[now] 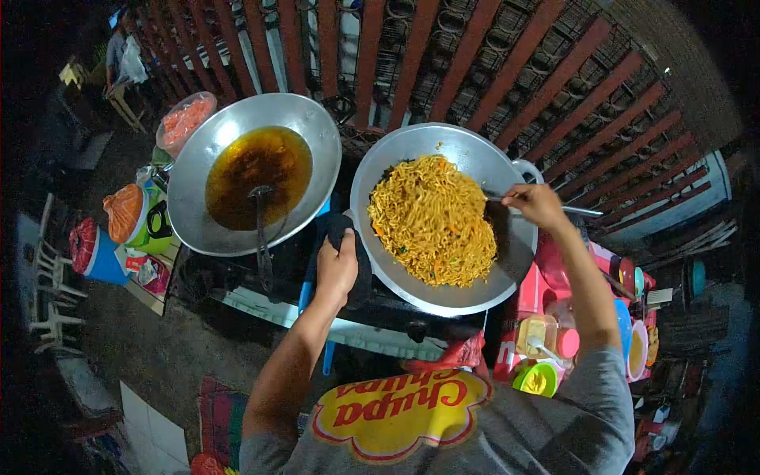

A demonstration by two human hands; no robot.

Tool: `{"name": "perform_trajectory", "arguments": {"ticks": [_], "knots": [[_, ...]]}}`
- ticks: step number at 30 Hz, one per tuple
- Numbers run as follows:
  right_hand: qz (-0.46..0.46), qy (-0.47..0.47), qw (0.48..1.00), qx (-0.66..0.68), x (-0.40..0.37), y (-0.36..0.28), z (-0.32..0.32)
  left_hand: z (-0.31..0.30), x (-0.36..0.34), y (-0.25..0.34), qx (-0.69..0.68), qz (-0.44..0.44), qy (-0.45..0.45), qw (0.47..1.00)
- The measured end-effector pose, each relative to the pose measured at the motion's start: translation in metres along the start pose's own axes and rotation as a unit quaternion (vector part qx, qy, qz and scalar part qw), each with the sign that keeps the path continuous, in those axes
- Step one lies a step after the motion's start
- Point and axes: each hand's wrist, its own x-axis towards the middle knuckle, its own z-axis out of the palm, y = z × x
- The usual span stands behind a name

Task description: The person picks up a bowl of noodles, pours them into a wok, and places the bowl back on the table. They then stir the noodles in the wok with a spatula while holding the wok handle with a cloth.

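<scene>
head view: noodles (pixel 431 222) in the wok (pixel 447 299) are best lifted from beneath, fingers of the left hand (pixel 338 267) grasping dark cloth (pixel 361 279) for bracing, right hand's (pixel 535 207) a metal utensil (pixel 583 211).

A reddish slatted fence (pixel 410 59) stands ahead, white chairs (pixel 57 320) near a blue bucket (pixel 108 260).

site type: an improvised cooking area, food stall or household kitchen; the exact class cannot be determined. indicators: one large metal wok (pixel 481 158) filled with noodles (pixel 431 226), a second wok (pixel 192 170) containing dark liquid beside it, and food containers (pixel 537 334) grouped at the right. surroundings: reddish-brown slatted fence (pixel 402 55), bare grey floor (pixel 226 344), white chairs (pixel 57 297).
</scene>
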Motion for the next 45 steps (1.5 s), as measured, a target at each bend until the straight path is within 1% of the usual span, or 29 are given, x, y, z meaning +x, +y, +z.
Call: {"name": "perform_trajectory", "arguments": {"ticks": [4, 6, 7, 9, 11, 12, 13, 15, 16, 17, 18, 19, 20, 22, 24, 25, 26, 27, 31, 32, 34, 35, 36, 38, 40, 41, 42, 43, 45], "knots": [[0.000, 0.044, 0.980, -0.193, -0.022, -0.030, -0.062, 0.000, -0.011, 0.019, 0.060, -0.041, 0.037, 0.997], [-0.014, 0.057, 0.957, -0.285, -0.031, -0.066, -0.089, 0.000, -0.013, 0.018, -0.024, -0.044, 0.010, 0.999], [-0.011, 0.057, 0.944, -0.323, -0.032, -0.078, -0.098, -0.001, -0.012, 0.017, -0.024, -0.046, 0.009, 0.999], [-0.036, 0.078, 0.933, -0.349, -0.031, -0.083, -0.110, -0.001, -0.012, 0.015, -0.054, -0.067, -0.005, 0.996], [-0.026, 0.039, 0.912, -0.408, -0.023, -0.075, -0.116, -0.002, -0.020, 0.023, -0.049, -0.078, -0.001, 0.996], [-0.040, 0.029, 0.906, -0.421, -0.014, -0.052, -0.112, -0.002, -0.024, 0.028, -0.045, -0.088, 0.006, 0.995], [-0.040, 0.029, 0.906, -0.419, -0.012, -0.035, -0.103, -0.002, -0.025, 0.030, -0.044, -0.089, 0.007, 0.995], [-0.034, -0.055, 0.908, -0.413, -0.005, -0.013, -0.081, -0.003, -0.024, 0.033, -0.033, -0.125, 0.004, 0.992], [-0.060, -0.042, 0.941, -0.330, -0.001, 0.008, -0.048, -0.002, -0.019, 0.025, -0.033, -0.124, 0.006, 0.992], [-0.086, -0.029, 0.965, -0.244, -0.002, 0.026, -0.013, 0.000, -0.012, 0.009, -0.057, -0.088, -0.002, 0.995], [-0.066, -0.078, 0.980, -0.172, -0.002, 0.014, 0.010, 0.002, -0.010, 0.000, -0.080, -0.051, -0.009, 0.995], [-0.047, -0.125, 0.986, -0.097, -0.001, -0.002, 0.030, 0.003, -0.012, 0.003, -0.080, -0.051, -0.006, 0.996], [-0.029, -0.103, 0.994, -0.034, -0.002, -0.005, 0.044, 0.003, -0.015, 0.009, -0.054, -0.054, 0.002, 0.997], [-0.020, -0.080, 0.995, 0.060, -0.002, -0.005, 0.051, 0.000, -0.019, 0.021, -0.030, -0.056, 0.011, 0.998], [-0.029, -0.082, 0.992, 0.093, -0.001, 0.001, 0.036, -0.001, -0.023, 0.029, -0.016, -0.107, 0.006, 0.994], [-0.038, -0.082, 0.988, 0.125, -0.001, 0.001, 0.024, -0.001, -0.023, 0.028, -0.016, -0.108, 0.005, 0.994], [-0.023, -0.073, 0.990, 0.115, -0.004, -0.006, 0.007, -0.001, -0.022, 0.027, -0.023, -0.108, 0.005, 0.994], [-0.040, -0.041, 0.996, 0.066, -0.008, -0.011, -0.010, -0.001, -0.021, 0.024, -0.030, -0.108, 0.005, 0.994], [0.013, 0.015, 0.997, -0.077, -0.018, -0.039, -0.069, -0.002, -0.006, -0.005, -0.081, -0.079, -0.020, 0.993], [-0.023, 0.041, 0.993, -0.109, -0.022, -0.045, -0.078, -0.003, -0.005, -0.008, -0.108, -0.089, -0.043, 0.989], [-0.035, 0.076, 0.974, -0.211, -0.031, -0.066, -0.092, -0.003, -0.006, -0.007, -0.135, -0.099, -0.064, 0.984], [-0.043, 0.103, 0.963, -0.244, -0.035, -0.071, -0.092, -0.003, -0.009, -0.003, -0.101, -0.122, -0.034, 0.987], [-0.046, 0.102, 0.964, -0.241, -0.038, -0.072, -0.090, -0.003, -0.013, 0.001, -0.066, -0.145, -0.005, 0.987], [-0.165, 0.234, 0.912, -0.293, -0.042, -0.072, -0.086, -0.007, -0.024, 0.007, -0.060, -0.134, -0.001, 0.989], [-0.170, 0.244, 0.913, -0.279, -0.044, -0.064, -0.069, -0.010, -0.035, 0.006, -0.054, -0.124, 0.002, 0.991], [-0.175, 0.257, 0.912, -0.267, -0.043, -0.059, -0.060, -0.014, -0.039, 0.003, -0.099, -0.103, -0.016, 0.990], [-0.146, 0.244, 0.920, -0.271, -0.046, -0.057, -0.051, -0.017, -0.045, 0.000, -0.144, -0.083, -0.032, 0.986], [-0.152, 0.270, 0.914, -0.261, -0.044, -0.045, -0.033, -0.020, -0.051, -0.003, -0.145, -0.087, -0.026, 0.985], [-0.109, 0.239, 0.943, -0.207, -0.048, -0.027, 0.006, -0.026, -0.065, -0.004, -0.228, -0.044, -0.007, 0.973]]}}
